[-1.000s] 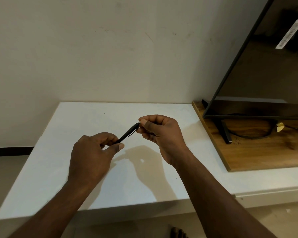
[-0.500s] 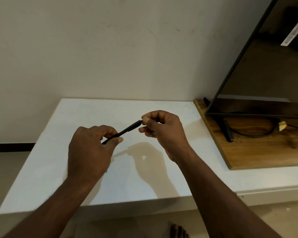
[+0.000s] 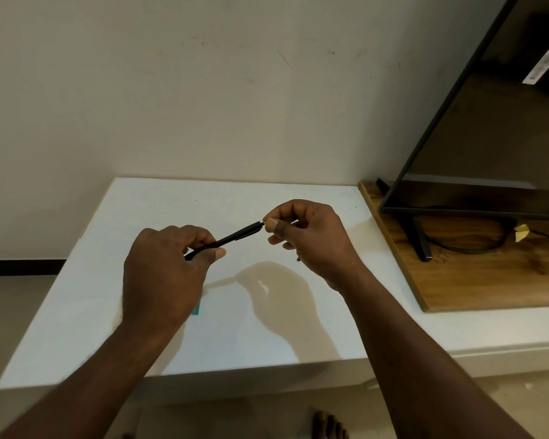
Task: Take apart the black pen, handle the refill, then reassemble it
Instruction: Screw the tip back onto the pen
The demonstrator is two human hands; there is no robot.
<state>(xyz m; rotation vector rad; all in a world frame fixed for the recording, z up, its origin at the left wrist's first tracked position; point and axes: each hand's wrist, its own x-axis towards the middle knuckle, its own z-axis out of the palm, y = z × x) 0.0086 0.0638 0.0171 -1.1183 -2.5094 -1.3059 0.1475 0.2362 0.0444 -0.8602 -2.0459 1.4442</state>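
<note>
The left hand (image 3: pixel 165 274) is closed around the lower end of the black pen (image 3: pixel 232 237), thumb and fingers pinching it. The right hand (image 3: pixel 308 239) pinches the pen's upper end between thumb and fingertips. The pen hangs in the air between the two hands, slanting up toward the right, above the middle of the white table (image 3: pixel 133 312).

Whether the right hand grips a cap, a tip piece or the end of the refill cannot be told; a small pale band shows just at its thumb. The pen looks to be in one piece, or nearly so. No loose part lies on the table. So the task seems to sit either at the very start of taking apart or at the last twist of putting together; the pictures do not settle which. No refill is in view.

As for room, the table stretches wide on every side of the pen. Its near edge lies well below the hands, its far edge meets the wall (image 3: pixel 203 90), and its left edge drops to the floor. To the right of the pen a wooden board (image 3: pixel 488 280) lies on the table, carrying a dark screen (image 3: pixel 488 137) on a stand, with a cable (image 3: pixel 473 250) beneath. That side is the crowded one. A small blue mark (image 3: pixel 196 310) shows on the table just under the left hand. A small part dropped here would probably land on the table, though near the front edge it could roll off.
</note>
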